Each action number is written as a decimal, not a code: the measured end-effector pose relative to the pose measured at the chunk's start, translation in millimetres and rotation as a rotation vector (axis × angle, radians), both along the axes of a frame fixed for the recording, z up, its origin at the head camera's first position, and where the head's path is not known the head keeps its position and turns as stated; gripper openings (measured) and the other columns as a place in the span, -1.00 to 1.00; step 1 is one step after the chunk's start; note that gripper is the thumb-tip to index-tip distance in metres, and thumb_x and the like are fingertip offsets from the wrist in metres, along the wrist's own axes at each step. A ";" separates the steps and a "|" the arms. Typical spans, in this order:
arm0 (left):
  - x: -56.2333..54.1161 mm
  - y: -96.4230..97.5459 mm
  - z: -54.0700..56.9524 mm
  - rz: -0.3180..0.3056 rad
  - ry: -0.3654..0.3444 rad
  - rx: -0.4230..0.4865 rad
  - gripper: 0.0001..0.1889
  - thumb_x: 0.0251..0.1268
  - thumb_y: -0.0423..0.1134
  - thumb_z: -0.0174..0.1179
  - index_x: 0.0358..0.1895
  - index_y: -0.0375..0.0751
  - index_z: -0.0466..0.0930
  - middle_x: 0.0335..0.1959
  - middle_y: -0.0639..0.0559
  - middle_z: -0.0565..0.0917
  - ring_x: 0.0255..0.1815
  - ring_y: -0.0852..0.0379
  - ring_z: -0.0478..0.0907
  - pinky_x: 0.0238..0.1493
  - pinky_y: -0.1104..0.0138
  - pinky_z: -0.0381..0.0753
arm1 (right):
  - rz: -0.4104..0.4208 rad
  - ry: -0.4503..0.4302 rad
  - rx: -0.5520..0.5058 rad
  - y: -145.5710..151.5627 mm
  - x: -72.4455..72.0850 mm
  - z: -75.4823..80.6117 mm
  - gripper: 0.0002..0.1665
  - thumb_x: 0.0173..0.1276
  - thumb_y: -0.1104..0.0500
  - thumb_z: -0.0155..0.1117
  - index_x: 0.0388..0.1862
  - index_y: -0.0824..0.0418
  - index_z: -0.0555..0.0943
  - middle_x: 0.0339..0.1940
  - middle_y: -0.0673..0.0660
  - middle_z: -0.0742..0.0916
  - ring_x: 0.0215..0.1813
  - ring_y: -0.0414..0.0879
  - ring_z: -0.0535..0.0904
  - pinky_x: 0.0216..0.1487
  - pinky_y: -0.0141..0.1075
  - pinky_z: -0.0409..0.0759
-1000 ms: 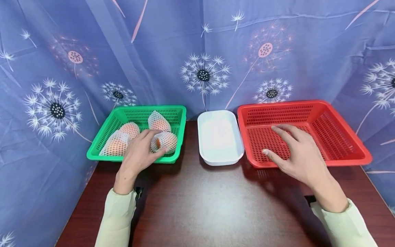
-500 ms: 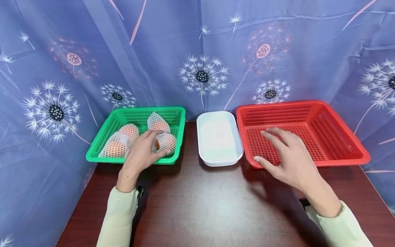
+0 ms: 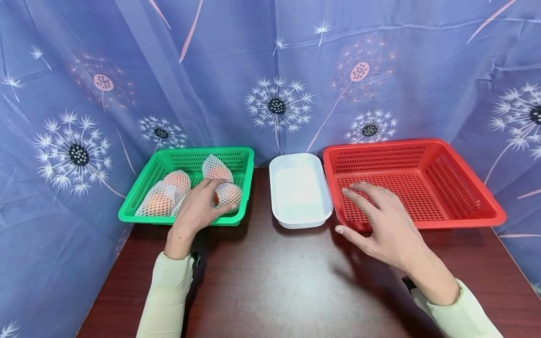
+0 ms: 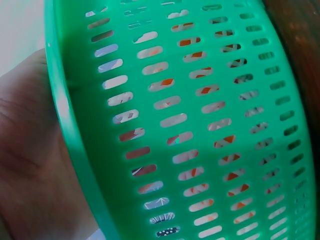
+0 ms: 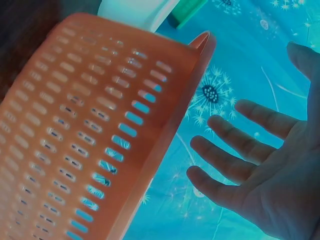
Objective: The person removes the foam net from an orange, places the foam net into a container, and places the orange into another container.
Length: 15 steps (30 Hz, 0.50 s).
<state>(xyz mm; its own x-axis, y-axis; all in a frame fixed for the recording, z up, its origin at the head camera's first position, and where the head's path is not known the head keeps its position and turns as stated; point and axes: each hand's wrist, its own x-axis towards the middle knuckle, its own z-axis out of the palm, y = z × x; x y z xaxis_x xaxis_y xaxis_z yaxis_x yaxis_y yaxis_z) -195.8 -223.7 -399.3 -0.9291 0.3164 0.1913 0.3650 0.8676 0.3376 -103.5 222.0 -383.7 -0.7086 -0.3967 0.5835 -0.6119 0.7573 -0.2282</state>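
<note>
In the head view my left hand reaches over the front rim of the green basket. Its thumb and fingers curl round the near side of an orange fruit in white foam netting. Another netted fruit lies just behind, and two more are at the basket's left, one of them a netted fruit by the front rim. My right hand hovers over the front left of the red basket, fingers spread and holding nothing; the right wrist view shows its fingers apart from the basket wall.
A white plastic tray stands between the two baskets, close against the red one. All three rest at the back of a dark brown table. Behind them hangs a blue curtain with dandelion prints.
My right hand has moved left and a little nearer across the red basket. My left hand has shifted slightly right around the netted fruit, which stays in its place.
</note>
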 end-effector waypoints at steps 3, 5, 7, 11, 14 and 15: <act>-0.5 0.0 -0.3 0.015 -0.020 -0.009 -0.18 0.27 0.15 0.51 0.51 -0.15 0.49 0.22 -0.19 0.63 -0.18 -0.07 0.59 -0.23 0.03 0.60 | -0.001 -0.024 0.015 -3.2 1.6 -1.9 -0.08 0.25 -0.34 0.46 0.40 0.22 0.61 0.36 0.23 0.62 0.38 0.23 0.51 0.40 0.22 0.33; -1.3 0.2 -0.1 0.021 -0.029 -0.012 -0.18 0.27 0.15 0.51 0.51 -0.15 0.48 0.25 -0.20 0.62 -0.14 -0.09 0.60 -0.20 0.01 0.61 | 0.004 -0.028 0.020 -5.3 2.6 -3.0 -0.08 0.26 -0.33 0.46 0.41 0.23 0.61 0.36 0.22 0.62 0.39 0.23 0.51 0.41 0.21 0.33; -2.4 0.5 0.3 0.028 -0.045 -0.011 -0.19 0.28 0.14 0.50 0.51 -0.15 0.47 0.28 -0.21 0.61 -0.08 -0.13 0.61 -0.14 -0.02 0.62 | 0.010 -0.031 0.023 -7.7 3.7 -3.5 -0.08 0.26 -0.34 0.46 0.41 0.22 0.61 0.37 0.21 0.62 0.40 0.22 0.51 0.42 0.20 0.33; -4.0 1.7 1.2 0.041 -0.067 -0.009 -0.19 0.27 0.11 0.51 0.51 -0.16 0.47 0.34 -0.25 0.58 0.08 -0.21 0.62 -0.01 -0.10 0.64 | 0.024 -0.030 0.028 -11.5 5.2 -4.3 -0.08 0.29 -0.37 0.44 0.41 0.21 0.61 0.37 0.21 0.62 0.42 0.22 0.50 0.42 0.19 0.32; -4.8 3.5 1.5 0.049 -0.077 -0.010 -0.18 0.26 0.11 0.52 0.51 -0.17 0.48 0.32 -0.26 0.59 0.06 -0.20 0.62 -0.03 -0.09 0.65 | 0.030 -0.033 0.034 -13.4 5.8 -4.1 -0.08 0.27 -0.37 0.45 0.41 0.20 0.62 0.38 0.20 0.62 0.41 0.21 0.50 0.41 0.17 0.33; -5.2 4.2 1.5 0.053 -0.079 -0.010 -0.18 0.26 0.11 0.52 0.50 -0.17 0.48 0.31 -0.25 0.60 0.04 -0.20 0.62 -0.04 -0.09 0.65 | 0.033 -0.036 0.035 -14.0 6.2 -3.9 -0.08 0.27 -0.36 0.46 0.42 0.19 0.62 0.38 0.20 0.62 0.41 0.21 0.50 0.41 0.16 0.33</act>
<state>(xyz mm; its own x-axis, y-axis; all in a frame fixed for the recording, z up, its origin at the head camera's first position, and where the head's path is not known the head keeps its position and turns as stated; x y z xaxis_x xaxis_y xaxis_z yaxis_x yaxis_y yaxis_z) -200.9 -219.5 -397.7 -0.9566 0.2681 0.1139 0.2912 0.8885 0.3546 -97.3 208.0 -387.5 -0.7154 -0.4396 0.5431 -0.6282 0.7450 -0.2245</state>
